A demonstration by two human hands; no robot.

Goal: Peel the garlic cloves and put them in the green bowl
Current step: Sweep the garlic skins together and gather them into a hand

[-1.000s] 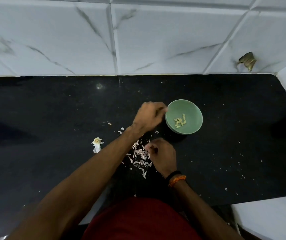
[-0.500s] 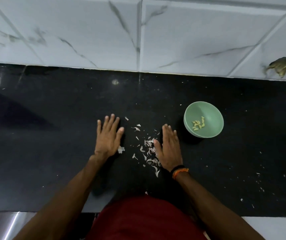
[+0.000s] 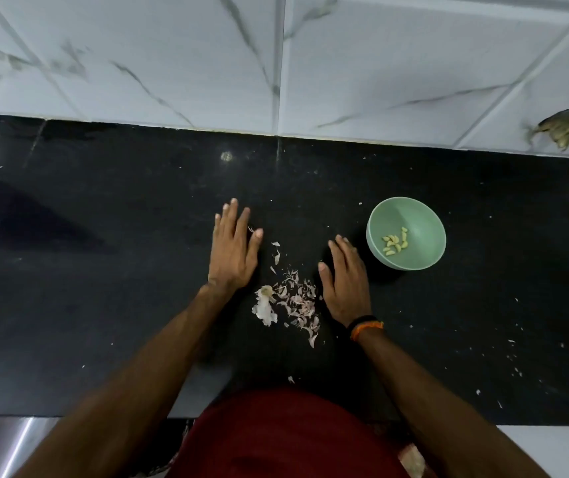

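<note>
White marble-veined wall tiles back a black stone counter dusted with pale flecks. Both hands lie flat, palms down, on the counter with straight fingers loosely together, holding nothing: the left hand to the left of a heap of papery garlic skins, the right hand just right of it. A larger husk with the bulb's root end lies at the heap's left edge. The green bowl stands just beyond the right fingertips, apart from them, holding several peeled garlic cloves. Black and orange wristbands circle the right wrist. No writing or label can be read anywhere.
</note>
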